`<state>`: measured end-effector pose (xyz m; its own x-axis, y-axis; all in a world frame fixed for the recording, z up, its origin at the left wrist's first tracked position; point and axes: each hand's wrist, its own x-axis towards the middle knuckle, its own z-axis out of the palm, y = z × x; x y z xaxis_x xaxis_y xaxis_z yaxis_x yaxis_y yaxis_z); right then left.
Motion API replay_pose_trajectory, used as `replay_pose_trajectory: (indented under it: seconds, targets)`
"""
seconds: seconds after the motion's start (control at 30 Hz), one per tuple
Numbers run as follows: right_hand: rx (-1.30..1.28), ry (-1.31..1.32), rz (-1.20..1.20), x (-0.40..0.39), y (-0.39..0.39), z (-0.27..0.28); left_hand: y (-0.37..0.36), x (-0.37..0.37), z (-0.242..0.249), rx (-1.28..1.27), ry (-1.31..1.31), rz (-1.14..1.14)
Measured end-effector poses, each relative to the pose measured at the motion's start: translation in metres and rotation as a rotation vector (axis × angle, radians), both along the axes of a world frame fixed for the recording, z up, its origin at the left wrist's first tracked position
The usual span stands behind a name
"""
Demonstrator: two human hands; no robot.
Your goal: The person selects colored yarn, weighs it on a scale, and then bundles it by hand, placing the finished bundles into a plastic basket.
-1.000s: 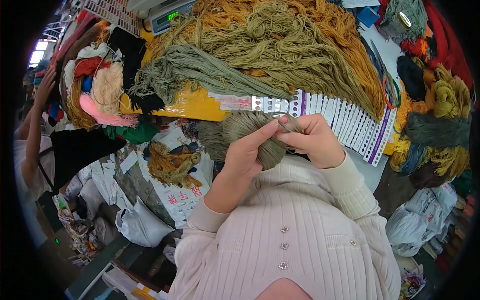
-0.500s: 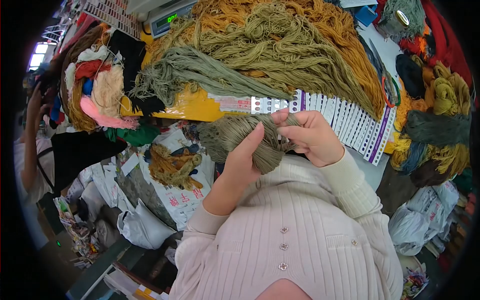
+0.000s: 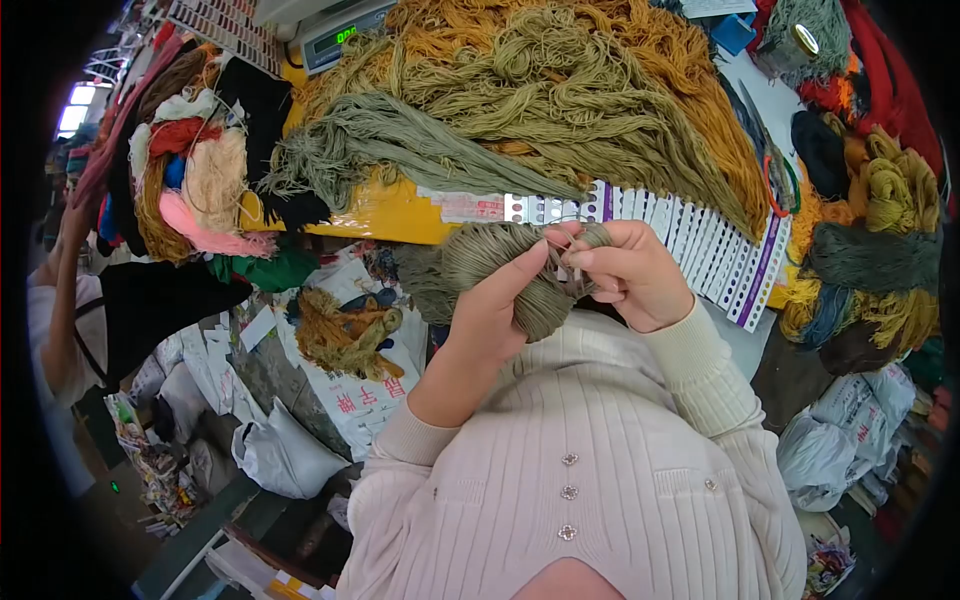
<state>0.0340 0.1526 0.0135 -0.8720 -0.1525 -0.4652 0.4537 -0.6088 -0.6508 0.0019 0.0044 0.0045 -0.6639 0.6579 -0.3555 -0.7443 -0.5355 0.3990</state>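
Note:
An olive-grey yarn hank [image 3: 490,262] is bunched in front of my chest, close to the yellow table edge. My left hand [image 3: 492,312] is wrapped round it, with the thumb lying over its front. At the hank's right end my right hand [image 3: 632,268] pinches some strands between thumb and fingers. The fingertips of both hands nearly meet there. Just beyond my hands lie punched white cards [image 3: 680,238]. A grey-green hank [image 3: 400,145] and a large olive yarn pile [image 3: 600,100] spread over the table behind them.
Orange yarn [image 3: 690,60] and a scale [image 3: 340,38] sit at the back. Scissors [image 3: 768,150] lie right of the pile. Coloured yarns [image 3: 215,180] hang at left, near a co-worker's arm [image 3: 65,290]. A white sack [image 3: 285,455] stands lower left.
The hank's upper folds and my left thumb have shifted slightly right. My right fingers have changed their pinch on the strands. At the far left, the co-worker's arm and the yarn by it have moved.

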Motion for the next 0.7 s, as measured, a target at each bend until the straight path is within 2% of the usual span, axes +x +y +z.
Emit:
replay_pose_trajectory:
  seconds: [0.17, 0.37, 0.57, 0.7]
  targets:
    - [0.011, -0.02, 0.01, -0.0023, -0.001, 0.0065, -0.0018, -0.0006, -0.006, 0.071, -0.022, 0.016]
    - [0.088, 0.037, 0.022, -0.0004, -0.0015, 0.0022, 0.0034, 0.0029, -0.0009, -0.028, 0.09, 0.04]
    - [0.021, 0.016, -0.007, -0.0005, 0.0007, -0.0015, 0.0024, 0.0012, -0.0054, 0.048, 0.0, 0.038]
    - [0.083, 0.028, -0.03, 0.0, -0.0027, 0.0014, 0.0048, 0.0039, -0.002, -0.011, 0.033, 0.046]
